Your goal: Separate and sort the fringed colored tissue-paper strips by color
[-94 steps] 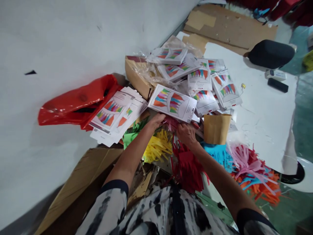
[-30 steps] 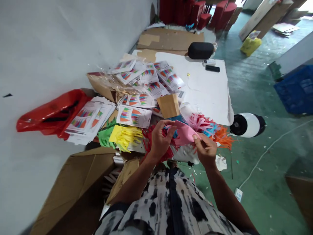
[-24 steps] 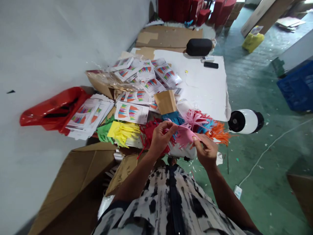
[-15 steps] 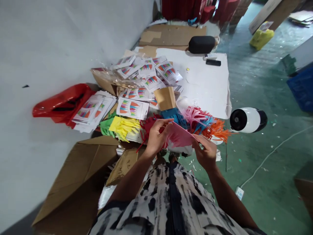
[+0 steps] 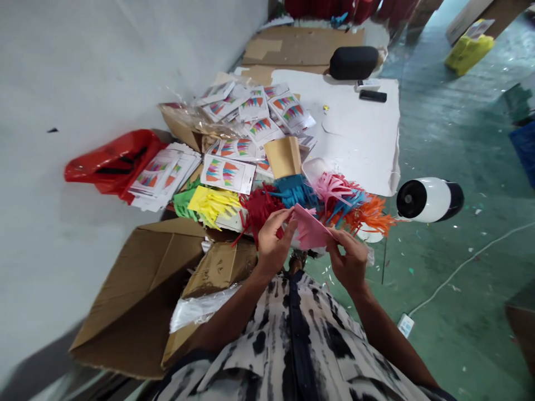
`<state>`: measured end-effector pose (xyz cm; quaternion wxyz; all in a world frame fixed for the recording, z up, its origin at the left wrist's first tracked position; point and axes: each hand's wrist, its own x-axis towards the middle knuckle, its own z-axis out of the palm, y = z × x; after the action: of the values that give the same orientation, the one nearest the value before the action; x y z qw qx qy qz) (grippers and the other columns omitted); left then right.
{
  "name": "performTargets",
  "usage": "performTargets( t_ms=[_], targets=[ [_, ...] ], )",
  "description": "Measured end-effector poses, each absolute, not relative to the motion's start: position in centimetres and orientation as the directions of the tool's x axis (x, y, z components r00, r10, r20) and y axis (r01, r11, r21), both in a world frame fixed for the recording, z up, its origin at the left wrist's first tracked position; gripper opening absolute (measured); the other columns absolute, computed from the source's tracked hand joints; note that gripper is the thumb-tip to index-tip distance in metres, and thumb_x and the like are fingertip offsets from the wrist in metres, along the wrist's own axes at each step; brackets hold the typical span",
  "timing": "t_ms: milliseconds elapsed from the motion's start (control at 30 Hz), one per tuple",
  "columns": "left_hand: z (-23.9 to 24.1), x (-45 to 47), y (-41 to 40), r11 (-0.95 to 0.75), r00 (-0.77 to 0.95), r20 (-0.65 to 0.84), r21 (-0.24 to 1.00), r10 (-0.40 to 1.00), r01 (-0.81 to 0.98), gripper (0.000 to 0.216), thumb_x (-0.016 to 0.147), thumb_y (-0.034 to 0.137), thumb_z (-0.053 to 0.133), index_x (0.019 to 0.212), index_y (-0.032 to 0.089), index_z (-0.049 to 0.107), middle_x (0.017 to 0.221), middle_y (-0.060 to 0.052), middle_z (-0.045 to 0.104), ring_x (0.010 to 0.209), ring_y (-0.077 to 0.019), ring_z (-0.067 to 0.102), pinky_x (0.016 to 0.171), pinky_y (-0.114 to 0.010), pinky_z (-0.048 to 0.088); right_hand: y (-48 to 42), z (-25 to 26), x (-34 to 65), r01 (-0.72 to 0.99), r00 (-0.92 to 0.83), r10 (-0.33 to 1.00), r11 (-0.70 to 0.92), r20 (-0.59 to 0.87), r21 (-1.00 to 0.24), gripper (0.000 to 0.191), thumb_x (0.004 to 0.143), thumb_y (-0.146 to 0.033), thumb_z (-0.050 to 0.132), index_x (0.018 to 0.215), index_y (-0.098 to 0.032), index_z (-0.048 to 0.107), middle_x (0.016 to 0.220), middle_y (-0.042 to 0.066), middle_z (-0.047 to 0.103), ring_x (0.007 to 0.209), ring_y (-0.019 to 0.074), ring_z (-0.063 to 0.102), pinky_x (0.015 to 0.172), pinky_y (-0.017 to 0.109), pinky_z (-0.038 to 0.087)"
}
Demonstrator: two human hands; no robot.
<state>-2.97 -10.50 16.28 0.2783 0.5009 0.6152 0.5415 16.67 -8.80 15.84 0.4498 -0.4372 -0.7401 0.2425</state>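
Note:
Both hands hold a pink paper flag piece (image 5: 308, 229) in front of my chest. My left hand (image 5: 273, 243) pinches its left edge with fingers closed; my right hand (image 5: 349, 260) pinches its lower right corner. Just beyond lie heaps of cut paper flags: yellow (image 5: 211, 204), green (image 5: 183, 203), red (image 5: 257, 206), blue (image 5: 295, 190), and a pink and orange tangle (image 5: 355, 207). Behind them a brown paper bag (image 5: 284, 156) stands among several white printed packets (image 5: 228, 172).
An open cardboard box (image 5: 144, 289) with clear plastic sits at lower left. A red plastic bag (image 5: 111, 161) lies by the wall. A white sheet (image 5: 359, 131) bears a black case (image 5: 353, 62) and a remote. A white and black round device (image 5: 428, 199) lies on the green floor.
Three seconds ago both hands were reaching into the heaps. Since then they lifted a pink piece, and over the last second drew it nearer my chest while the view tilted.

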Motion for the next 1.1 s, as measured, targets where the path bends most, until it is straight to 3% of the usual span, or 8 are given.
performTargets(
  t_ms=[367, 500, 633, 800, 900, 1000, 1100],
  targets=[
    [16.6, -1.5, -12.9, -0.079, -0.358, 0.299, 0.852, 0.885, 0.518, 0.029, 0.100, 0.045, 0.065, 0.108, 0.021, 0.079, 0.111, -0.010, 0.078, 0.108, -0.0226, 0.071, 0.103, -0.040, 0.053, -11.3, 14.4, 17.4, 0.436, -0.130, 0.922, 0.385, 0.366, -0.814, 0.019, 0.101, -0.023, 0.059, 0.109, -0.020, 0.075, 0.083, 0.004, 0.074, 0.072, 0.0166, 0.069, 0.071, 0.029, 0.054],
    [15.9, -1.6, -13.3, 0.069, -0.426, 0.076, 0.946, 0.902, 0.316, 0.034, 0.094, 0.053, 0.069, 0.095, 0.020, 0.076, 0.095, -0.006, 0.076, 0.092, -0.0193, 0.070, 0.089, -0.030, 0.054, -12.2, 13.9, 17.8, 0.427, -0.150, 0.924, 0.382, 0.353, -0.820, 0.020, 0.100, -0.021, 0.059, 0.112, -0.021, 0.075, 0.085, 0.004, 0.074, 0.073, 0.0164, 0.067, 0.071, 0.029, 0.054],
    [15.2, -2.0, -13.1, 0.233, -0.325, -0.198, 0.970, 0.925, 0.071, 0.045, 0.089, 0.061, 0.071, 0.088, 0.017, 0.074, 0.081, -0.002, 0.071, 0.075, -0.0147, 0.063, 0.072, -0.024, 0.050, -12.9, 13.2, 17.8, 0.422, -0.186, 0.924, 0.381, 0.333, -0.823, 0.024, 0.102, -0.021, 0.056, 0.117, -0.023, 0.075, 0.090, 0.005, 0.075, 0.078, 0.0174, 0.068, 0.074, 0.029, 0.055],
    [14.8, -1.7, -13.3, 0.316, -0.284, -0.298, 0.948, 0.911, 0.021, 0.048, 0.082, 0.064, 0.076, 0.078, 0.017, 0.071, 0.067, 0.003, 0.059, 0.061, -0.0102, 0.050, 0.060, -0.021, 0.041, -13.6, 11.7, 18.8, 0.312, -0.359, 0.911, 0.324, 0.205, -0.893, 0.024, 0.104, -0.030, 0.057, 0.115, -0.023, 0.077, 0.090, 0.004, 0.077, 0.078, 0.0163, 0.070, 0.073, 0.028, 0.055],
    [14.4, -1.5, -13.6, 0.352, -0.316, -0.326, 0.936, 0.891, 0.026, 0.049, 0.079, 0.065, 0.079, 0.077, 0.017, 0.070, 0.064, 0.004, 0.055, 0.058, -0.0096, 0.046, 0.055, -0.021, 0.036, -13.2, 9.5, 21.3, 0.308, -0.297, 0.950, 0.187, 0.093, -0.933, 0.029, 0.106, -0.038, 0.055, 0.111, -0.020, 0.077, 0.090, 0.004, 0.077, 0.076, 0.0153, 0.069, 0.074, 0.028, 0.055],
    [14.0, -1.5, -13.6, 0.376, -0.361, -0.359, 0.926, 0.861, -0.023, 0.052, 0.075, 0.067, 0.082, 0.074, 0.017, 0.067, 0.062, 0.005, 0.049, 0.056, -0.0084, 0.041, 0.051, -0.021, 0.032, -12.3, 5.6, 24.7, 0.608, -0.035, 0.993, 0.111, 0.113, -0.786, 0.032, 0.105, -0.040, 0.053, 0.109, -0.019, 0.077, 0.111, 0.012, 0.076, 0.103, 0.0225, 0.068, 0.091, 0.038, 0.055],
    [13.6, -1.5, -13.3, 0.367, -0.395, -0.380, 0.924, 0.836, -0.111, 0.053, 0.073, 0.067, 0.083, 0.073, 0.017, 0.064, 0.064, 0.005, 0.049, 0.056, -0.0075, 0.040, 0.051, -0.020, 0.033, -11.8, 0.5, 28.1, 0.924, 0.082, 0.992, -0.042, 0.091, -0.381, 0.037, 0.100, -0.030, 0.055, 0.132, -0.017, 0.070, 0.139, 0.021, 0.064, 0.116, 0.0296, 0.059, 0.096, 0.045, 0.048]
  ],
)
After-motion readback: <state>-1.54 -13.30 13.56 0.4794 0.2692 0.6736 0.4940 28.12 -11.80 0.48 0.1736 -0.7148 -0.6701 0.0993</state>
